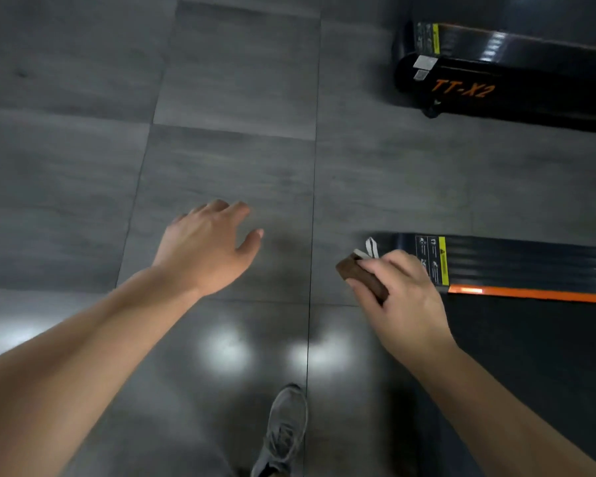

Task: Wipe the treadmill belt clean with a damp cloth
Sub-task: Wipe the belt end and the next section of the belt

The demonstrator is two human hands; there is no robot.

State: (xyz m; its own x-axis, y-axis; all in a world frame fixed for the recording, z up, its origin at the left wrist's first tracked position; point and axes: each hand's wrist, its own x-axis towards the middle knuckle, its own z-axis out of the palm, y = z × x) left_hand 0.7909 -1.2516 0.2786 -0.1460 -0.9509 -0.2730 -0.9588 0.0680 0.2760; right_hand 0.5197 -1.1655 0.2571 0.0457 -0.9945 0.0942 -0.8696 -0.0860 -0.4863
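Head view: the right hand point(403, 297) curls its fingers around a folded brown cloth point(358, 275) with a white loop at its far end, holding it just above the near corner of the dark treadmill belt point(530, 356). The belt lies at the right, edged by an orange stripe and a black side rail point(530, 259) with a yellow warning label. The left hand point(207, 246) hangs open and empty over the grey tiled floor point(221, 98). A grey laced shoe point(284, 432) stands below. A second black treadmill lettered TT-X2 point(513, 87) sits farther off.
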